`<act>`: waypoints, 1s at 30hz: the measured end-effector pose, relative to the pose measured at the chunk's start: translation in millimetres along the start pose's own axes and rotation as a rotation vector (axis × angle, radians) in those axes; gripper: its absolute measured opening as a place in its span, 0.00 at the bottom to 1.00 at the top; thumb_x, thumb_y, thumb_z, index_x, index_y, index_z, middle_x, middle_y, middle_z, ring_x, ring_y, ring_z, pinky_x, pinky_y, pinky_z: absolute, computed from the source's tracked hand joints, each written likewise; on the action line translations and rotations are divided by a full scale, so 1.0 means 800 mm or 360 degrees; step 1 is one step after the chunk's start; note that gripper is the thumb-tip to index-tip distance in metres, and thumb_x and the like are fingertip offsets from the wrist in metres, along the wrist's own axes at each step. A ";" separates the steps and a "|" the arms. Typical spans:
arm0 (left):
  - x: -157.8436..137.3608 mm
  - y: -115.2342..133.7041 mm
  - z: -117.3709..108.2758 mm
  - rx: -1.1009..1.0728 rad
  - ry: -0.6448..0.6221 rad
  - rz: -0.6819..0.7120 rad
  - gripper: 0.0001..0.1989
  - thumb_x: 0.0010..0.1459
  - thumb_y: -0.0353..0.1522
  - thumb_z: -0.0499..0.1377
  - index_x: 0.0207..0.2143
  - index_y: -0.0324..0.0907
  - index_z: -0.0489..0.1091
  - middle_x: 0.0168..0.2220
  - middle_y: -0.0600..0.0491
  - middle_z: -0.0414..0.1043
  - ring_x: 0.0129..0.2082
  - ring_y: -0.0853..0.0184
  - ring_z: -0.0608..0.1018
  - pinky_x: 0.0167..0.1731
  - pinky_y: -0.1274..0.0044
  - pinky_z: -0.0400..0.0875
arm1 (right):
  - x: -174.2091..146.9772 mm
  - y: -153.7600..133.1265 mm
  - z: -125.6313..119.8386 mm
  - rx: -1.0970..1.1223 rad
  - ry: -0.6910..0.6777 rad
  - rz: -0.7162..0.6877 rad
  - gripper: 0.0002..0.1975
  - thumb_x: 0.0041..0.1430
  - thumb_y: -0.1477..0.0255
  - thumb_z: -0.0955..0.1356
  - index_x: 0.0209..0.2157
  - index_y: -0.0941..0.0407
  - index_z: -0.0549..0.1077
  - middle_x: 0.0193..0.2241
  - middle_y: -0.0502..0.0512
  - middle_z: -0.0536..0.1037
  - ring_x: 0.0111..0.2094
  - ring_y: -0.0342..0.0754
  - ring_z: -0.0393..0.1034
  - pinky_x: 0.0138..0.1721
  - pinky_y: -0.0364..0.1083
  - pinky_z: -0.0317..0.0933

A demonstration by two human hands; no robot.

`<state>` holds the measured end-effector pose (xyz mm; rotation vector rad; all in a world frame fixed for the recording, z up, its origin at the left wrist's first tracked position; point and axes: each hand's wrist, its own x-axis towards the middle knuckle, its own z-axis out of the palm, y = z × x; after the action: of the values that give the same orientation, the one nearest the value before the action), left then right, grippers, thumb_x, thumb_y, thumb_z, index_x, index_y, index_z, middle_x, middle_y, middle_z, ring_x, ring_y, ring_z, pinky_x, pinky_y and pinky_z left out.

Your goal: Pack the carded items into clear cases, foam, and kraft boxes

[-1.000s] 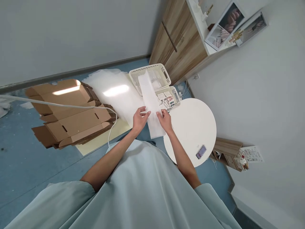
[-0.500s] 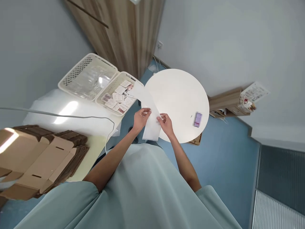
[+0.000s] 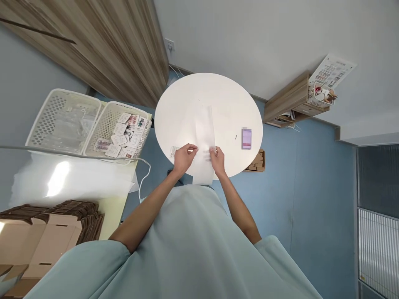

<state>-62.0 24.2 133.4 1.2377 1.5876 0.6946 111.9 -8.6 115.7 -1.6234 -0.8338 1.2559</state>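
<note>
A long strip of thin, see-through white packing sheet (image 3: 204,128) stretches away from my body over the round white table (image 3: 230,95). Its near end hangs past the table's front edge. My left hand (image 3: 185,158) is closed in a pinch at the strip's left edge. On the right edge, my right hand (image 3: 218,161) grips the strip, and its fingers show faintly through the material. Beside my left hand, partly covered by it, lies a small clear packet (image 3: 173,151) on the table; its contents are too small to make out.
A phone with a blurred purple screen (image 3: 246,138) lies at the table's right. To the left, white baskets hold clear bags (image 3: 70,128) and printed cards (image 3: 120,139). A cable (image 3: 62,151) crosses in front of them. Flattened cardboard boxes (image 3: 59,232) are stacked nearer me.
The view has turned left, toward the baskets, and the table now sits more centrally. The strip, earlier slanted and bent, lies straighter over the table. Both hands still hold its edges.
</note>
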 end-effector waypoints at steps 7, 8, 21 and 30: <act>0.013 0.007 0.026 0.0144 -0.0001 0.0022 0.06 0.62 0.39 0.66 0.38 0.48 0.79 0.38 0.52 0.85 0.36 0.57 0.85 0.44 0.67 0.78 | 0.013 -0.005 -0.017 0.0042 -0.0012 0.0076 0.18 0.67 0.50 0.70 0.42 0.50 0.70 0.32 0.48 0.75 0.35 0.47 0.72 0.35 0.46 0.77; 0.017 0.005 0.029 0.0131 -0.0011 -0.0009 0.06 0.61 0.39 0.66 0.38 0.48 0.79 0.39 0.51 0.85 0.37 0.58 0.85 0.44 0.67 0.78 | 0.014 -0.005 -0.019 0.0044 -0.0034 0.0065 0.18 0.67 0.50 0.70 0.42 0.50 0.70 0.34 0.49 0.76 0.36 0.47 0.73 0.35 0.46 0.77; 0.041 -0.014 0.053 -0.0022 -0.0131 -0.0215 0.12 0.57 0.45 0.69 0.36 0.46 0.81 0.47 0.47 0.85 0.46 0.55 0.85 0.48 0.66 0.79 | 0.021 -0.011 -0.032 0.0068 -0.0339 0.0102 0.31 0.71 0.39 0.59 0.40 0.50 0.78 0.41 0.57 0.81 0.50 0.54 0.76 0.53 0.54 0.73; 0.041 -0.008 0.060 -0.0082 -0.0273 -0.0146 0.14 0.58 0.47 0.68 0.34 0.47 0.81 0.41 0.48 0.86 0.44 0.55 0.85 0.50 0.64 0.80 | 0.043 0.028 -0.030 0.0065 -0.0450 0.0247 0.21 0.67 0.49 0.68 0.34 0.52 0.80 0.37 0.52 0.83 0.46 0.51 0.76 0.53 0.50 0.72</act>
<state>-20.4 47.2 99.2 1.1481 1.4663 0.5530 143.8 7.7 84.4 -1.5216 -0.8584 1.6286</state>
